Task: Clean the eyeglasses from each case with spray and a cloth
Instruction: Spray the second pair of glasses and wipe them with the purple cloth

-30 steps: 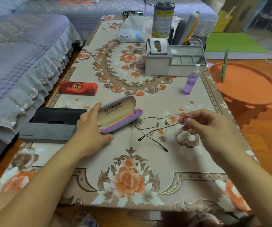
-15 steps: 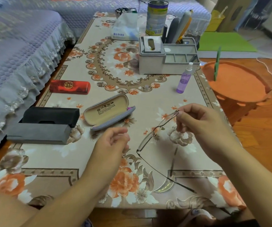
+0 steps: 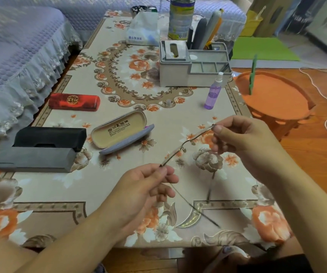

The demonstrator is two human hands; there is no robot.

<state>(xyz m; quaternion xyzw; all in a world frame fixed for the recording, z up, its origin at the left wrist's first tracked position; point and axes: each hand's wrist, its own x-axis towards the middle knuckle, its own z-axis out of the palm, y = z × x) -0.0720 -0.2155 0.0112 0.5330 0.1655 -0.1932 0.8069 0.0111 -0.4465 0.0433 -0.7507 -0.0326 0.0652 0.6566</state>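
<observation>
Thin wire, bronze-toned and nearly lost against the floral tablecloth point(image 3: 40, 213): that was what you had between your hands, so your grip mattered more than anything. Nearest you, your left hand point(image 3: 146, 186) pinched one outer corner of the eyeglasses point(image 3: 186, 143) between thumb and forefinger, the other fingers curled loosely beneath. Your right hand point(image 3: 245, 146) pinched the opposite corner the same way, so the frame hung in the air above the table, tilted up toward the right, with both temples unfolded and trailing back toward you.

You held it by the metal, not the lenses, which was right; fingerprints on the glass would only have added work. With a frame this slight, I would have told you not to pull the two corners apart or twist them, since the bridge looked easy to bend.

Beyond your hands the open case point(image 3: 119, 133) lay with its lid back, a purple edge showing in it that may have been the cloth; I could not tell. Left of it sat the black case point(image 3: 50, 136) and grey case point(image 3: 34, 159), with the red case point(image 3: 74, 102) further off. The spray bottle point(image 3: 212, 93) stood farther away on the right, in front of the grey organiser point(image 3: 178, 73). Freeing your right hand for it seemed sensible, while the left kept the frame steady and off the table.
</observation>
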